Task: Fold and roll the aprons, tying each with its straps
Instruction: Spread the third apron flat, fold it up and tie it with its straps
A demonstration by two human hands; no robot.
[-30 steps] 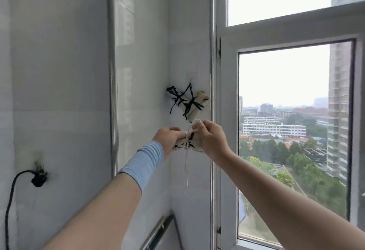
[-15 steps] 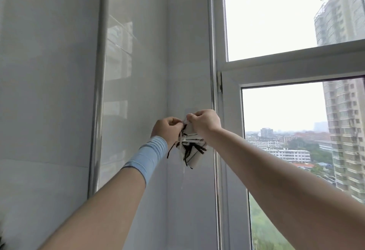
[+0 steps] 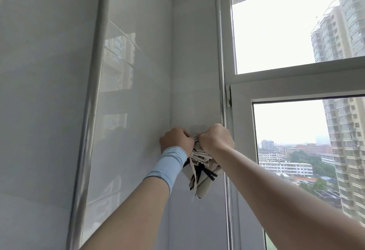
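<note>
A rolled beige apron bundle (image 3: 203,172) with black and beige straps hangs against the wall corner, just below my two fists. My left hand (image 3: 176,140), with a light blue band on the wrist, is closed on a strap at the bundle's top left. Beside it, my right hand (image 3: 216,138) grips a strap at the top right. The knuckles of both hands nearly touch. A beige strap end (image 3: 193,172) dangles down over the bundle. What the straps hang from is hidden behind my hands.
Glossy white tiled walls meet in a corner (image 3: 171,71). A metal pipe (image 3: 92,91) runs vertically at the left. A white window frame (image 3: 243,151) stands just right of the hands, with city buildings outside.
The view has tilted upward. My hands rose to where the bundle hung on the wall and closed into fists at its top; the bundle now hangs below them.
</note>
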